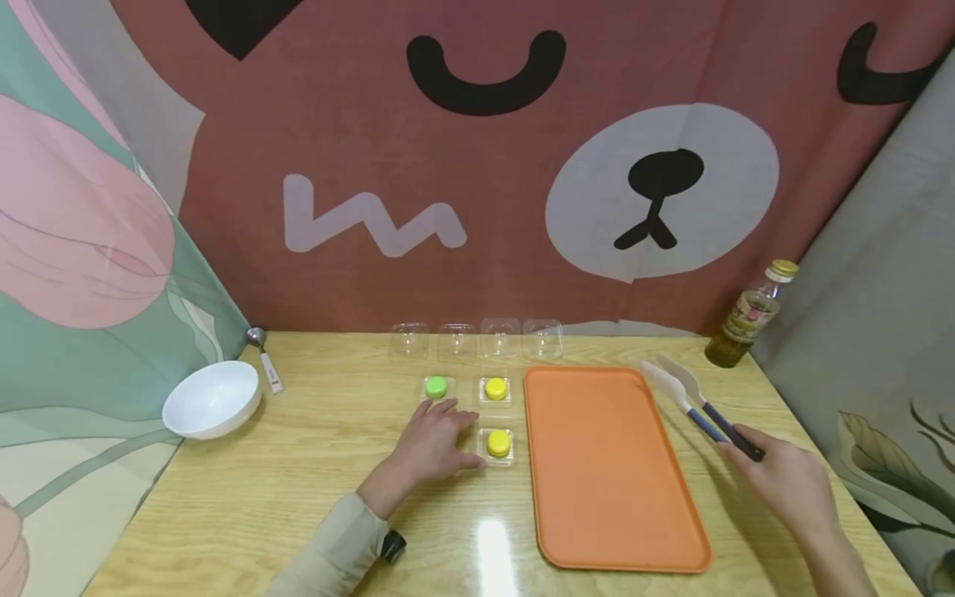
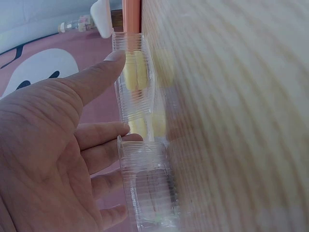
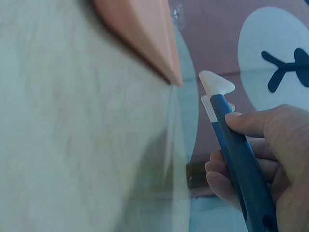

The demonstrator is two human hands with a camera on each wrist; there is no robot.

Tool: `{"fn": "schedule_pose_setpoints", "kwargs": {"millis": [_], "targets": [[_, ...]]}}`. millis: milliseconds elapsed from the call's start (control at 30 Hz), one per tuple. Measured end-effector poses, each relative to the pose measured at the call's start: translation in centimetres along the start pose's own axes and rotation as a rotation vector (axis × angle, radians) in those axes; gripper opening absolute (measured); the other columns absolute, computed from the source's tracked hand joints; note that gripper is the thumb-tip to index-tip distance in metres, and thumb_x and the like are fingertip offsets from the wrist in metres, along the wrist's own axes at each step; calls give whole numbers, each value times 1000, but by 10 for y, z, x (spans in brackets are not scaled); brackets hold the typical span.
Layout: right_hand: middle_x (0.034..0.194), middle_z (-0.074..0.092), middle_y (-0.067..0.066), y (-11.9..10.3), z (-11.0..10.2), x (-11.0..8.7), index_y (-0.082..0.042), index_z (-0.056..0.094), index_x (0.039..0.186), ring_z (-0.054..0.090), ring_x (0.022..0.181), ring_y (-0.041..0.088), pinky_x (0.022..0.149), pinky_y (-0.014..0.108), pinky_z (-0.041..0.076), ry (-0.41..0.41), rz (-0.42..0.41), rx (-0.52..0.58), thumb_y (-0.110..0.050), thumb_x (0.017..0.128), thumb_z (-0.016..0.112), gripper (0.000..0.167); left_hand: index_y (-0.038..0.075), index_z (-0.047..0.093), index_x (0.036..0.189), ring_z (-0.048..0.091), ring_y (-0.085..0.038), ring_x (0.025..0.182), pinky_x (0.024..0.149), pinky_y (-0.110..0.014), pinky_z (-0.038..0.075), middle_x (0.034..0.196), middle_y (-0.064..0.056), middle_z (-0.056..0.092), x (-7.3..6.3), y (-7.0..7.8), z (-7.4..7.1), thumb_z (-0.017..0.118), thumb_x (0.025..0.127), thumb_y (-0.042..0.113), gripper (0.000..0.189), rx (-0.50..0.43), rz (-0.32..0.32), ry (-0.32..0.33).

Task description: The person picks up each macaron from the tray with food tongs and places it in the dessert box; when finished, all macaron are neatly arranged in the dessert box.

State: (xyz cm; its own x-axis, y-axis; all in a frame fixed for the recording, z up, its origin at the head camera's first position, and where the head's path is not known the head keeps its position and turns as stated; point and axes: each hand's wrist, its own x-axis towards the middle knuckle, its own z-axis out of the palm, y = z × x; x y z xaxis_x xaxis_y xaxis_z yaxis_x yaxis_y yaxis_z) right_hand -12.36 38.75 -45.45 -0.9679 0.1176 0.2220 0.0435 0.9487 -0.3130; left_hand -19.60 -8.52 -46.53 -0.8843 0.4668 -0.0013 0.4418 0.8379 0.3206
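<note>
My left hand is spread over the small clear boxes, fingers extended. Its fingertips lie by the box with the green macaron, and its thumb is at the near box with a yellow macaron. Whether they touch is unclear. A second yellow macaron sits in its clear box just beyond. Seen from the left wrist, the thumb reaches the yellow macaron's box. My right hand holds tongs with white tips and dark blue handles, pointing toward the back, right of the orange tray.
Several clear plastic lids or boxes line the back edge. A white bowl and a spoon are at the left. An oil bottle stands at the back right. A printed curtain hangs behind the wooden table.
</note>
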Motion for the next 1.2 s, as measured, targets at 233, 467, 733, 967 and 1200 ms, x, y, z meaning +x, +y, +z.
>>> {"fn": "schedule_pose_setpoints", "kwargs": {"millis": [233,467,733,967,1200], "targets": [[91,74,28,16,2,-4,4,69,124,66,66,39,50,41,41,-39,47,-16,-39,95,69,52,13,65,136,46,-33,143,123,-60,24,138,-4,66,0,1,0,82,78,55,73,0,0,2],[96,70,35,29,5,-2,7,68,122,65,75,55,55,58,46,-11,64,-43,-34,94,72,49,14,65,137,46,-33,144,124,-60,24,139,-4,66,0,0,0,81,78,55,73,7,-6,3],[93,70,35,34,9,-3,7,67,123,65,73,54,51,52,44,-28,60,-68,-37,94,71,52,14,64,137,46,-33,144,124,-60,23,139,-4,66,0,1,0,81,79,55,74,3,-5,1],[95,70,36,34,10,-2,8,66,122,64,77,58,57,58,46,-55,57,-81,-36,92,73,53,14,64,137,46,-33,143,123,-61,24,139,-4,66,0,1,0,81,79,56,74,17,-2,0],[93,71,34,34,10,-1,8,67,119,63,77,58,58,59,47,-67,39,-97,-33,89,76,51,14,65,136,46,-33,143,123,-60,24,139,-4,66,-1,1,-1,82,78,55,73,8,-6,3]]}}
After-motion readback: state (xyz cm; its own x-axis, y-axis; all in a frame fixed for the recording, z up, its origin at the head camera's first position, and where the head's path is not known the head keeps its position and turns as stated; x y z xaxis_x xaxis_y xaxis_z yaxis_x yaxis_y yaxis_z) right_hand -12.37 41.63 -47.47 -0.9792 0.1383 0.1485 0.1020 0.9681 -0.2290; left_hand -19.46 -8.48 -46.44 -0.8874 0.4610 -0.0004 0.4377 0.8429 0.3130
